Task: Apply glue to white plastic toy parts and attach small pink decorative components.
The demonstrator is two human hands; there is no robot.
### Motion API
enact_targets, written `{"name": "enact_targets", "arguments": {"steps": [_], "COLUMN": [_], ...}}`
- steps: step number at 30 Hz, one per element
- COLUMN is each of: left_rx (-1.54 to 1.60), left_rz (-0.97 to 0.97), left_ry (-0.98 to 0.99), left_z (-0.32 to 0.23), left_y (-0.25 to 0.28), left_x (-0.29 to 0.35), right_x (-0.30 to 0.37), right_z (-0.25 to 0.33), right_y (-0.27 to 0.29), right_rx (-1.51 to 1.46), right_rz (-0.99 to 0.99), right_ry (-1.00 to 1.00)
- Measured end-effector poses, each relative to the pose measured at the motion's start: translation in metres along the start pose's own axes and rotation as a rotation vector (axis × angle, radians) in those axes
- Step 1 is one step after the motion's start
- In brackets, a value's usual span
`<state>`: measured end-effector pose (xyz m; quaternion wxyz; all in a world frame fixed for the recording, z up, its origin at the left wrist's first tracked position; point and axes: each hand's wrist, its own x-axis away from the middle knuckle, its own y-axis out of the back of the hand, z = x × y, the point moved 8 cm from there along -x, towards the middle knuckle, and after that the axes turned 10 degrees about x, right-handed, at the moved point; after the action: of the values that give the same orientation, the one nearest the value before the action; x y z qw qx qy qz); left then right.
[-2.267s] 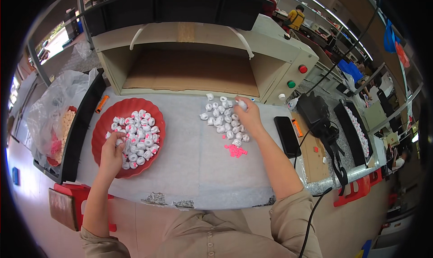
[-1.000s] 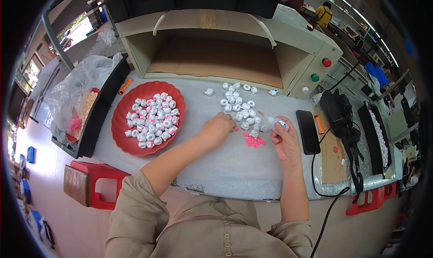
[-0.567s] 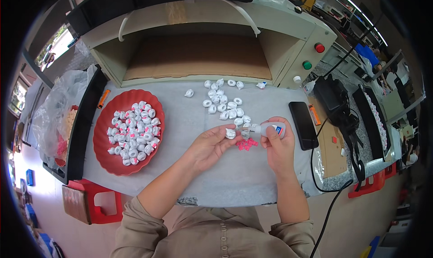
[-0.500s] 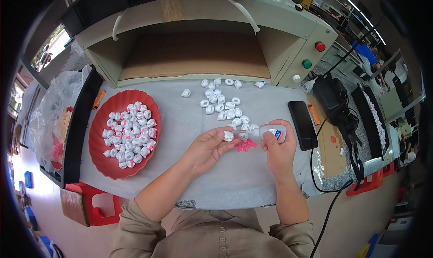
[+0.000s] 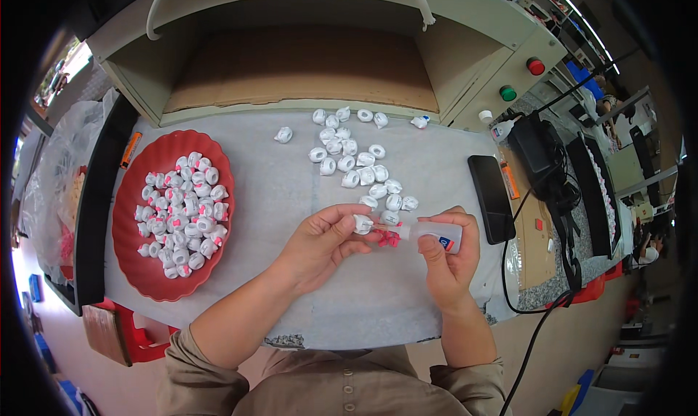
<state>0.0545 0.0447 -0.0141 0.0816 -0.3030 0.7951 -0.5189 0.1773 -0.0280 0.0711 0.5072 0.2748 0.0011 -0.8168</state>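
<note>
Between the thumb and fingers of my left hand (image 5: 316, 247) is a small white ring-like piece (image 5: 363, 225). My right hand (image 5: 452, 267) grips a small translucent glue bottle (image 5: 424, 232) with a blue and red label, lying sideways. Its thin nozzle points left and reaches the white piece; whether it touches cannot be made out. Under the nozzle lies a little heap of pink bits (image 5: 388, 237), partly hidden. Several more loose white pieces (image 5: 349, 147) are scattered beyond my hands, some showing a dark hole.
To the left, a red scalloped bowl (image 5: 134, 260) holds many white pieces with pink parts. A black phone (image 5: 491, 198), an orange lighter (image 5: 510, 181) and a black power adapter (image 5: 536, 148) with cables are at right. An open-fronted cabinet (image 5: 472, 81) stands behind the table.
The nozzle has come closer to the white piece in my left hand, and the bottle lies more level. The whole view has shifted slightly.
</note>
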Motion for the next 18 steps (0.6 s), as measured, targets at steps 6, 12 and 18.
{"name": "enact_targets", "arguments": {"steps": [6, 12, 18], "left_rx": [-0.012, -0.031, -0.054], "left_rz": [-0.002, 0.010, -0.004], "left_ry": [0.011, -0.011, 0.001], "left_z": [0.0009, -0.0004, 0.0008], "left_y": [-0.0018, -0.0039, -0.0030], "left_x": [0.0013, 0.0018, 0.0014], "right_x": [-0.0004, -0.0002, -0.0008], "right_z": [0.0016, 0.0024, 0.0040], "right_y": [0.0013, 0.0026, 0.0033], "right_rx": [0.021, 0.036, 0.076], "right_rz": [-0.004, 0.000, -0.004], "right_ry": [0.009, 0.015, 0.051]}}
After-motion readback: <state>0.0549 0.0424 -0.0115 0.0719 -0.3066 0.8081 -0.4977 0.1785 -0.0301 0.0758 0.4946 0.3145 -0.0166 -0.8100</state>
